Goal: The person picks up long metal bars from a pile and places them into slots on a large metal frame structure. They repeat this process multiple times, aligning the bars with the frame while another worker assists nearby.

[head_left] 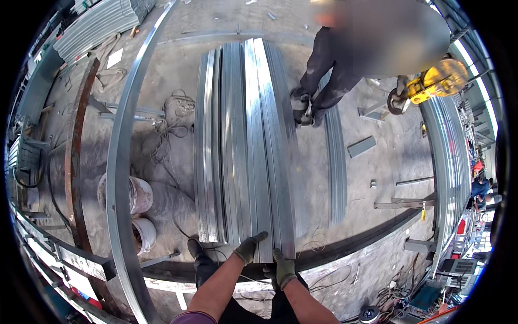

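My left hand (249,248), in a grey-green work glove, is closed on the left edge of a pair of long, shiny galvanized steel profiles (263,162), close to their near end. At the right corner of that end my right hand (284,270), gloved alike, is wrapped round the metal with the thumb on top; its other fingers are partly hidden underneath. The pair lies lengthwise away from me, over or against a bundle of similar steel profiles (211,151). Whether the pair is lifted off the bundle I cannot tell.
Beyond the bundle's right side stands a co-worker (337,70). A yellow machine (434,81) is at the far right. More profiles (335,162) lie on the floor. Left are a long steel beam (120,151), a rusty beam (76,156), buckets (141,194) and loose cable (167,129).
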The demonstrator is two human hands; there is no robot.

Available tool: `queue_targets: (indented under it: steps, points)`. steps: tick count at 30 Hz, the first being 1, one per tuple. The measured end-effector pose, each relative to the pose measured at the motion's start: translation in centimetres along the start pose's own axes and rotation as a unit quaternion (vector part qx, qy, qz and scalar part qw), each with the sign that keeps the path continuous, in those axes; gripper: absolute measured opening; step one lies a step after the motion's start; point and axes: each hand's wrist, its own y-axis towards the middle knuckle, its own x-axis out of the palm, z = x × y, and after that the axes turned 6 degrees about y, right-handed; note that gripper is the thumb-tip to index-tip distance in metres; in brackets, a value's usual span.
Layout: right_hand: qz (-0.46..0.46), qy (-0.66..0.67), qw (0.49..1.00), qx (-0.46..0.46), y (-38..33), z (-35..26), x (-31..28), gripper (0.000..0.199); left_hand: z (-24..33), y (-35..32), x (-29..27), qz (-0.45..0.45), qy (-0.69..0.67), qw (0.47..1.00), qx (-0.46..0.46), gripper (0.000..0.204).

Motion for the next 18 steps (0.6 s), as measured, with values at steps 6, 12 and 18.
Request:
queue_targets:
  steps: [6, 12, 18]
  points:
    - [0.054, -0.097, 0.993, -0.044, -6.8, -6.2, -0.4, 0.044, 1.4, -4.7, 6.1, 0.025, 0.005, 0.999, 0.046, 0.049]
    - [0.068, 0.074, 0.962, -0.254, -2.6, -2.6, -0.1, 0.039, 1.9, -5.4, 9.0, 0.003, 0.028, 0.997, 0.075, 0.052]
    - [0.056, 0.046, 0.957, -0.28, -5.6, -5.9, -0.5, 0.024, 3.4, -10.8, 14.1, 0.011, 0.034, 0.993, 0.112, 0.049]
